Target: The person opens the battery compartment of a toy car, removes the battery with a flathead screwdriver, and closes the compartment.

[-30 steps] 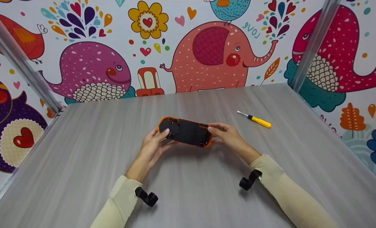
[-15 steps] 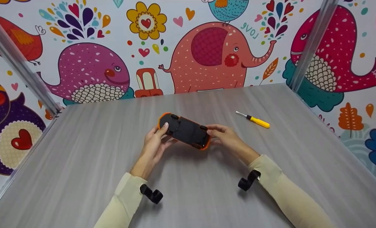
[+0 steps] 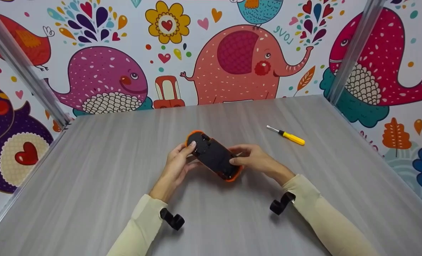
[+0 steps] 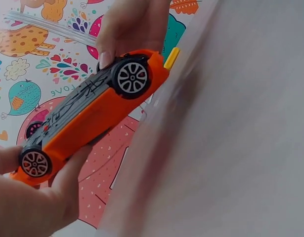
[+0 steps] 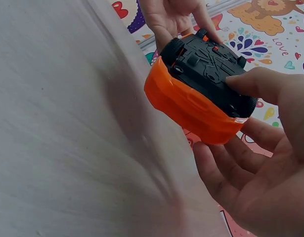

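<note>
An orange toy car (image 3: 216, 156) is held upside down above the table, its black underside facing up. In the head view it lies slanted, one end up to the left and the other down to the right. My left hand (image 3: 177, 165) grips the far-left end, thumb on the underside by a wheel. At the other end my right hand (image 3: 259, 161) holds the car, thumb on the black base and fingers beneath. Spoked wheels show along the side of the toy car (image 4: 92, 121) in the left wrist view. The right wrist view shows an orange end of the toy car (image 5: 191, 106).
A screwdriver (image 3: 285, 135) with a yellow handle lies on the grey table (image 3: 125, 149), right of and beyond the right hand. Printed wall panels (image 3: 168, 57) with cartoon animals stand at the back and sides, with metal posts (image 3: 353, 53) at the corners.
The toy car has turned clockwise in the head view, its right end swinging down toward the person. The right thumb has moved further onto the underside. The screwdriver stays in place.
</note>
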